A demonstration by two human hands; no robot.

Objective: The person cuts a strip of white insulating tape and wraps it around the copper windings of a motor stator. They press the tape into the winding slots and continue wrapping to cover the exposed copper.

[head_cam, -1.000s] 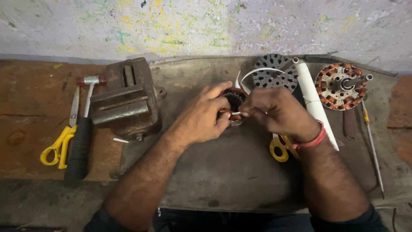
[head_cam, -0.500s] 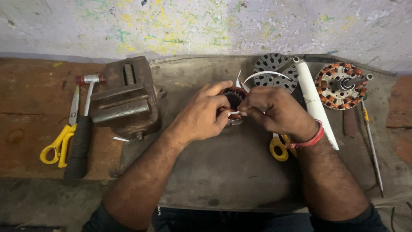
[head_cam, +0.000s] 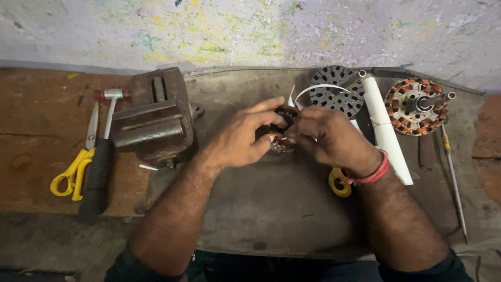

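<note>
Both my hands meet over the middle of the grey bench (head_cam: 271,209). My left hand (head_cam: 241,137) and my right hand (head_cam: 327,137) together grip a small dark round motor stator (head_cam: 283,116) with copper-coloured winding at its lower edge. A thin white paper strip (head_cam: 318,87) curls up from it toward the wall. My fingers hide most of the stator. A red band sits on my right wrist.
A rusty bench vise (head_cam: 151,117) stands to the left. A hammer (head_cam: 102,156) and yellow-handled scissors (head_cam: 73,172) lie at the far left. A slotted metal disc (head_cam: 336,86), a white tube (head_cam: 385,130), a copper-wound stator (head_cam: 416,106), a thin rod (head_cam: 453,172) and another yellow scissor handle (head_cam: 338,183) are to the right.
My fingers have shifted slightly on the small stator. Everything else stays where it was.
</note>
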